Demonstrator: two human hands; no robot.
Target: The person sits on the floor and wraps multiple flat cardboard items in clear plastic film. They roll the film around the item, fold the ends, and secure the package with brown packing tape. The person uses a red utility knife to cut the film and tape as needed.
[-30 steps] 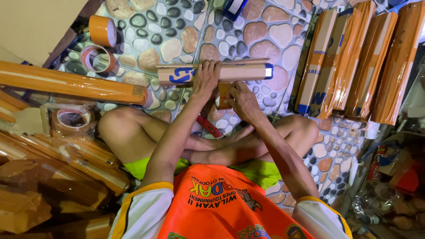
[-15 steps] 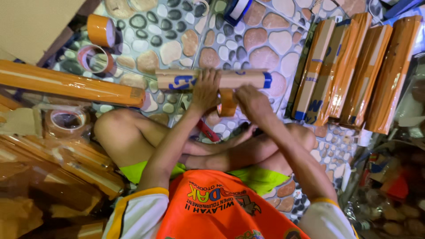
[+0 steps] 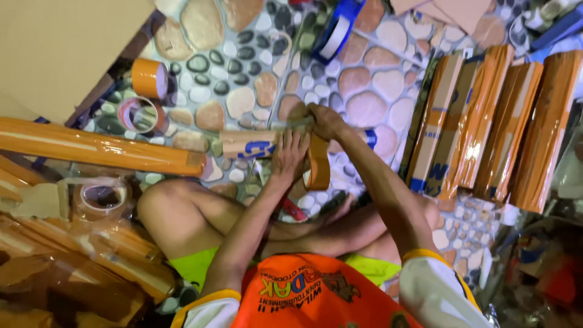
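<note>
I sit cross-legged on a pebble-pattern floor (image 3: 364, 85). A long brown cardboard box with blue markings (image 3: 246, 144) lies across in front of my knees. My left hand (image 3: 288, 159) grips its middle from the near side. Over the box's far edge, my right hand (image 3: 323, 121) is closed on orange tape. The orange tape roll (image 3: 317, 164) stands on edge just below that hand, between my two wrists. Whether the roll hangs by its strip or rests against my wrist I cannot tell.
Several long orange-wrapped boxes (image 3: 486, 121) lie side by side at the right. Another one (image 3: 97, 147) lies at the left above a pile of more (image 3: 73, 261). Loose tape rolls (image 3: 149, 78) (image 3: 138, 114) (image 3: 100, 197), a blue tape dispenser (image 3: 337, 30) and a cardboard sheet (image 3: 61, 48) surround me.
My right hand has moved from the near side of the box up over its far edge, drawing tape. The left hand stays on the box. The view has come closer.
</note>
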